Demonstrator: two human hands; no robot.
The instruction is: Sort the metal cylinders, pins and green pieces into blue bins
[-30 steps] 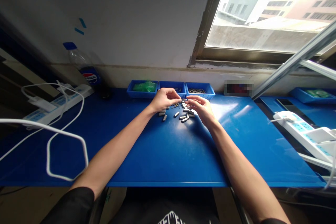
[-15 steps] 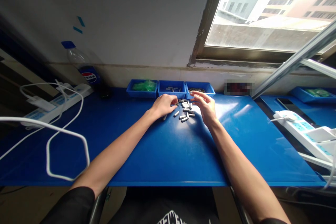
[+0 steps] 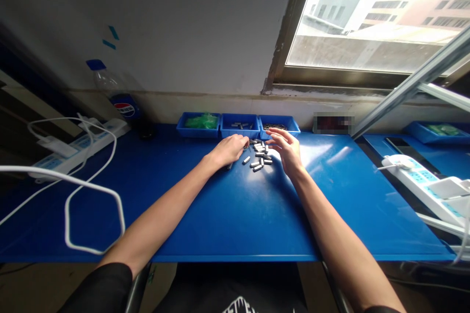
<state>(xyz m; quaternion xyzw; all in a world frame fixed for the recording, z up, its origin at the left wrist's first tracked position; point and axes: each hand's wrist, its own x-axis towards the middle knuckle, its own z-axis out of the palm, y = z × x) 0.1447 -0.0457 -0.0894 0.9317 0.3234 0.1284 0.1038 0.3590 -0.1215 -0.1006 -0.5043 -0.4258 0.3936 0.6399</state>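
Observation:
My left hand (image 3: 230,149) rests low over the blue table, just left of a loose pile of small metal pieces (image 3: 258,167). Its fingers are curled together and turned away, so whatever they pinch is hidden. The end of a small grey piece (image 3: 229,166) shows under its palm. On the pile's right side hovers my right hand (image 3: 287,150), fingers spread and slightly bent, with nothing visible in them. The pieces are short, silvery and dark, scattered between both hands.
Behind the hands stand three blue bins: one with green plastic (image 3: 201,121), a middle one (image 3: 239,133) with small metal pieces, and one (image 3: 281,133) with thin brownish items. A cola bottle (image 3: 123,106) and power strip (image 3: 82,144) are left; another power strip (image 3: 422,176) lies right.
My left hand has turned slightly, its fingers curling down closer to the table beside the pile. My right hand stays almost where it was.

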